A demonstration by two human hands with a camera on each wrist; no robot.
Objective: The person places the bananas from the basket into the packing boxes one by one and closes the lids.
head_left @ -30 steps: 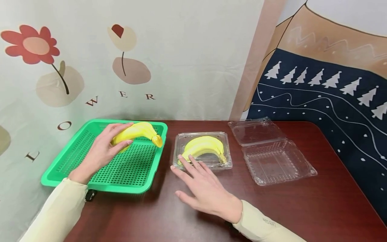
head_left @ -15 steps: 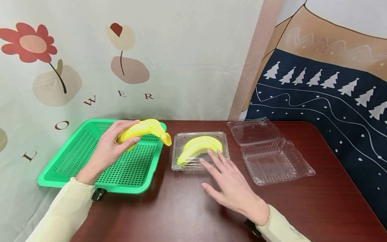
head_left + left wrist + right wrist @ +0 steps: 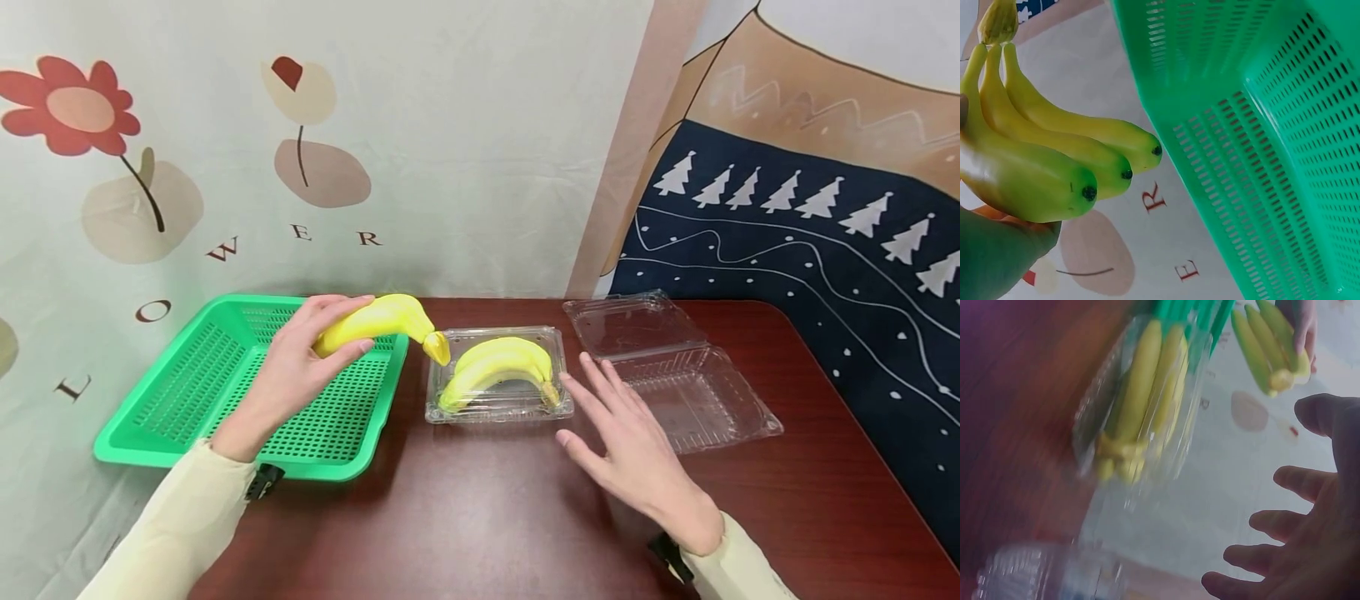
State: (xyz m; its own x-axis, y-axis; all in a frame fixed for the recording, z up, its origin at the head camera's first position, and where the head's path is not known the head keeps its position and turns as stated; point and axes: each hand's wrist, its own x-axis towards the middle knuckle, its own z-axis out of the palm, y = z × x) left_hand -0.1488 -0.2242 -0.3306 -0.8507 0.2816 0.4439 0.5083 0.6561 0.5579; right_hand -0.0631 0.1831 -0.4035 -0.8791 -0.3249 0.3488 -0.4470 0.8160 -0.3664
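Observation:
In the head view my left hand (image 3: 296,362) grips a bunch of bananas (image 3: 393,317) in the air over the basket's right side. The left wrist view shows three yellow-green bananas joined at one stem. A second bunch of bananas (image 3: 498,367) lies inside a lidded clear plastic box (image 3: 498,414) in the middle of the table. My right hand (image 3: 637,450), fingers straight and spread, hovers holding nothing between that box and another clear plastic box (image 3: 708,400). This second box has its lid (image 3: 637,321) folded back, and my right fingers partly hide it.
A green perforated basket (image 3: 337,433) sits on the left of the dark red table (image 3: 480,525). Patterned cloth (image 3: 480,167) hangs along the back and sides, right behind the table's far edge.
My left hand has carried the bunch of bananas rightward, toward the lidded box. My right hand has moved right, away from the front of that box.

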